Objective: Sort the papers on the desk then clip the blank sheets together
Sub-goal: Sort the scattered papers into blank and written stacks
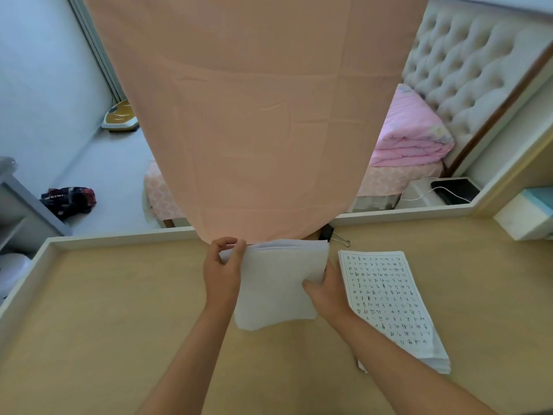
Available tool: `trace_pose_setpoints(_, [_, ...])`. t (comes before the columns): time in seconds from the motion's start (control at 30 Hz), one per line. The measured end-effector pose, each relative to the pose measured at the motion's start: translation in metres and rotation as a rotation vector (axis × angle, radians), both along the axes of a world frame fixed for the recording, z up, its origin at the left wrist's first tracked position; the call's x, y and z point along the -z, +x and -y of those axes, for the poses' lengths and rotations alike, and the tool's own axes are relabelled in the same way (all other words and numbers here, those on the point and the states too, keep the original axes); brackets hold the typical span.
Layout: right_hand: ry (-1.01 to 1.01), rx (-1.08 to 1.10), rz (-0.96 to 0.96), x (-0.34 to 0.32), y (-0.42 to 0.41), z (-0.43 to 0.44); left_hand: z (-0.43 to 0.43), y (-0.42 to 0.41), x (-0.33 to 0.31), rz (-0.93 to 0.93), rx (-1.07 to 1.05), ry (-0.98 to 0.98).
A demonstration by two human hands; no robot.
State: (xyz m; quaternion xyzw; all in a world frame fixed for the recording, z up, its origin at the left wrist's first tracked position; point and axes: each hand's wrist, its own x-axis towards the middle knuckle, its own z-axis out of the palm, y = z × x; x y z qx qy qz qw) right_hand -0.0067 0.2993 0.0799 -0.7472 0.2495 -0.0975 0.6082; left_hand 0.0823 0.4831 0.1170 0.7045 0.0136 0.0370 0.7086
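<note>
Blank sheets point(278, 283): centre of tabletop point(119, 310), gathered as one stack, long axis running away from the body. Left hand point(223, 272): pinching far-left corner. Right hand point(326, 287): gripping right edge, thumb on top. Binder clip point(335, 235): on tabletop just beyond stack's far-right corner, nearer right hand. Written pile point(389, 304): flat, just right of the hands.

Tan desk point(119, 310) with a white rim spreads all round the grip. Right behind the grip hangs a big peach curtain point(263, 115). Way off right: a bed point(398, 178), tufted cream headboard point(466, 64), folded pink quilt point(410, 136). Way off left: pale wall point(39, 70), light floor point(113, 163), a dark clothes heap point(70, 200) and a yellow scale point(121, 116).
</note>
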Motion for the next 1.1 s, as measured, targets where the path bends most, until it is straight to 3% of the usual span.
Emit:
trace_pose_setpoints(0.17, [0.013,-0.008,-0.013,0.002,0.001,0.008,0.0,-0.008,0.005,-0.023,0.059,-0.063])
trace_pose_setpoints(0.27, [0.023,-0.059,-0.071,0.003,0.002,0.008,-0.012,-0.012,0.028,-0.076,0.215,0.122])
trace_pose_setpoints(0.4, [0.026,-0.036,-0.115,-0.001,0.01,0.013,-0.014,-0.015,0.04,-0.022,0.214,0.388])
trace_pose_setpoints(0.5, [-0.331,0.07,0.101,-0.023,0.012,0.021,-0.007,-0.009,0.02,0.158,0.272,0.602])
trace_pose_setpoints(0.57, [-0.594,-0.075,0.29,-0.043,0.016,0.028,-0.001,-0.005,-0.002,0.325,0.348,0.78])
trace_pose_setpoints(0.67, [-0.819,-0.28,0.267,-0.058,0.026,0.039,0.007,-0.002,-0.031,0.501,0.424,0.935])
trace_pose_setpoints(0.7, [-0.803,-0.327,0.192,-0.06,0.028,0.041,0.008,-0.002,-0.035,0.523,0.444,0.965])
trace_pose_setpoints(0.77, [-0.558,-0.423,-0.002,-0.057,0.03,0.041,0.009,0.001,-0.037,0.534,0.487,0.99])
trace_pose_setpoints(0.83, [-0.393,-0.401,-0.063,-0.048,0.027,0.041,0.004,0.002,-0.031,0.511,0.56,1.019])
trace_pose_setpoints(1.0, [-0.137,-0.184,-0.085,-0.025,0.01,0.054,-0.053,0.015,0.0,0.093,0.639,1.287])
trace_pose_setpoints(1.03, [-0.068,-0.146,-0.109,-0.023,0.005,0.057,-0.067,0.017,0.005,0.021,0.604,1.232])
trace_pose_setpoints(1.1, [0.007,-0.088,-0.12,-0.019,-0.002,0.059,-0.086,0.016,0.015,-0.113,0.484,0.903])
